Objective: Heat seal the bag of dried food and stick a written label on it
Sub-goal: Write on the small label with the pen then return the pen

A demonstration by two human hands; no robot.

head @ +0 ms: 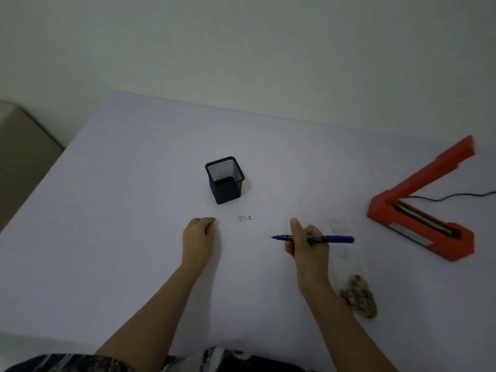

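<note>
Your right hand (306,245) is closed around a blue pen (332,239), fingers wrapped over the middle of the barrel and thumb raised. The pen lies level above the table (120,210), its uncapped tip pointing to your left and its blue end sticking out to the right of the hand. A dark band with pale print runs along the barrel beside your fingers; the print is too small to read.

The label (245,218) lies flat on the table, between your two hands and a little farther from you than either. It is a small pale strip, near the pen tip but apart from it, and touched by neither hand. Several short lines of dark marks show on it, too small and blurred to read.

Your left hand (198,237) rests on the table left of the label, fingers curled loosely under into a soft fist. It holds nothing that can be seen.

A black mesh cup (225,181) stands upright just beyond the label; nothing shows inside it.

The bag (341,237) is clear and hard to make out against the white table. Only faint outlines show, just right of your right hand, partly under the pen's end. A clump of brown dried food (361,296) sits close beside your right forearm, near the table's front; whether it is inside the bag cannot be told.

The red sealer (418,208) sits well to the right with its arm raised, a dark cord (456,195) trailing off behind it.
</note>
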